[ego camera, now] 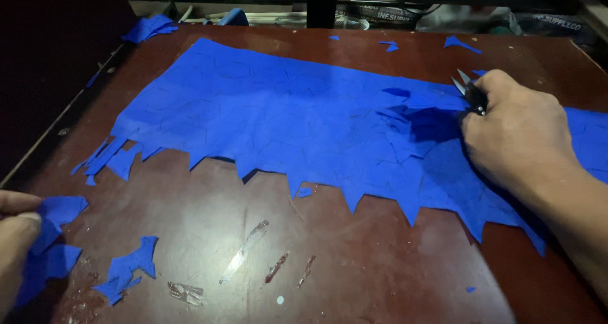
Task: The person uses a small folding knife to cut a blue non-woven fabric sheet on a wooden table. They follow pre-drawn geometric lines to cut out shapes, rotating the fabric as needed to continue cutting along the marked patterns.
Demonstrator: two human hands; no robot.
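A large sheet of blue fabric (272, 118) lies spread across a dark red-brown table (354, 260), its near edge cut into jagged points. My right hand (516, 137) rests on the sheet's right part and grips small black-handled scissors (470, 93), blades pointing up and away. At the bottom left corner my left hand (12, 248) pinches cut pieces of blue fabric (54, 238) at the table's edge.
Blue scraps (126, 270) lie on the table near the left hand, with more at the far left corner (149, 27) and far edge (461, 43). Scratches and worn patches (244, 251) mark the table front. Cluttered items sit behind the table.
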